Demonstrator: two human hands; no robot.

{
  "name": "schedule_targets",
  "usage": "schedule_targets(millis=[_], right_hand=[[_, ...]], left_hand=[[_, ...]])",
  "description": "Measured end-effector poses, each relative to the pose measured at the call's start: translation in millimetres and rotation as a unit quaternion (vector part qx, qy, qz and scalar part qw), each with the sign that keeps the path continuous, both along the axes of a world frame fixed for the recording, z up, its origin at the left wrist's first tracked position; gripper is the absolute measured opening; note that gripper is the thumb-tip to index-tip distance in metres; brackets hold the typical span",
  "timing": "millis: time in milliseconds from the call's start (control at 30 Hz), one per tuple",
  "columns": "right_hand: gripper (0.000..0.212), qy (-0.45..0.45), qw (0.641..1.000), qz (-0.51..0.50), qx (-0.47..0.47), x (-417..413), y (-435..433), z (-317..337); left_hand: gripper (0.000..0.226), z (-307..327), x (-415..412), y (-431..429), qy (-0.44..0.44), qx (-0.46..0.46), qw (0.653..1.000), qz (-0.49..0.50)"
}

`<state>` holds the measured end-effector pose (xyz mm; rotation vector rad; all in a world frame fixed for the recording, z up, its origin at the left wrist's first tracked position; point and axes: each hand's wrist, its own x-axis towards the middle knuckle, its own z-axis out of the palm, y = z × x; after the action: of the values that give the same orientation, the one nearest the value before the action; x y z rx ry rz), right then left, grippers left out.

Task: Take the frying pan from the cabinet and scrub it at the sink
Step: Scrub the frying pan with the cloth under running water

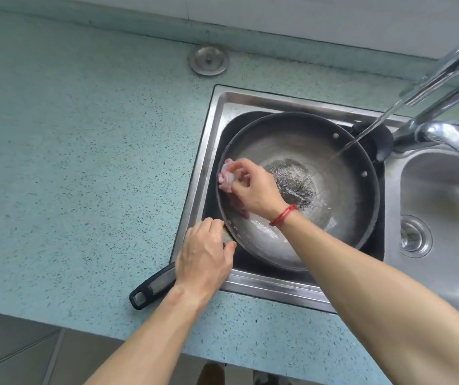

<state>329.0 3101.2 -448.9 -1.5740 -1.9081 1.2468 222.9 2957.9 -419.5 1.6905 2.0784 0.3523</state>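
Note:
A dark frying pan (342, 195) lies tilted in the left basin of the steel sink (214, 129). Its black handle (150, 290) sticks out over the counter at the lower left. My left hand (203, 257) grips the handle close to the pan's rim. My right hand (253, 190), with a red cord at the wrist, holds a pink cloth (227, 177) against the pan's inner left wall. Water from the chrome faucet (445, 79) streams into the pan and pools in its bottom.
A round metal cap (208, 60) sits in the blue speckled counter (83, 162) behind the sink. The right basin (445, 218) has a drain strainer (414, 236). A white tiled wall runs along the back. Floor shows below the counter edge.

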Motion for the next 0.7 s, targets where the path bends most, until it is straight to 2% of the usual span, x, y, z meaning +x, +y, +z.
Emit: schedule_targets(millis=[67, 167, 267, 333, 467, 567, 700], right_hand=[[0.012, -0.01, 0.997, -0.069, 0.044, -10.1, 21.4, -5.0], [0.024, -0.026, 0.983, -0.165, 0.075, -16.3, 45.5, -11.8], [0.025, -0.056, 0.981, -0.179, 0.057, -14.8, 48.4, -12.4], [0.025, -0.039, 0.987, -0.149, 0.048, -13.0, 43.7, -7.8], [0.03, -0.013, 0.995, -0.013, -0.095, -9.2, 15.9, 8.5], [0.036, -0.025, 0.987, 0.079, -0.137, 1.7, -12.2, 22.4], [0.017, -0.068, 0.962, 0.192, -0.184, 31.6, -30.1, 35.3]], left_hand=[[0.017, -1.9, -0.7, -0.4, 0.002, 0.005, 1.0, -0.003], [0.018, -4.2, -2.3, -0.9, 0.008, 0.012, 1.0, -0.007], [0.018, -5.0, -2.4, 0.0, 0.006, 0.015, 1.0, -0.009], [0.018, -5.0, -2.4, 0.7, 0.005, 0.017, 1.0, -0.011], [0.021, -6.3, -3.2, 0.4, 0.007, 0.016, 1.0, -0.017], [0.021, -5.1, -2.8, -0.3, 0.006, 0.013, 1.0, -0.016], [0.02, -3.0, -1.1, 0.0, 0.004, 0.0, 1.0, -0.004]])
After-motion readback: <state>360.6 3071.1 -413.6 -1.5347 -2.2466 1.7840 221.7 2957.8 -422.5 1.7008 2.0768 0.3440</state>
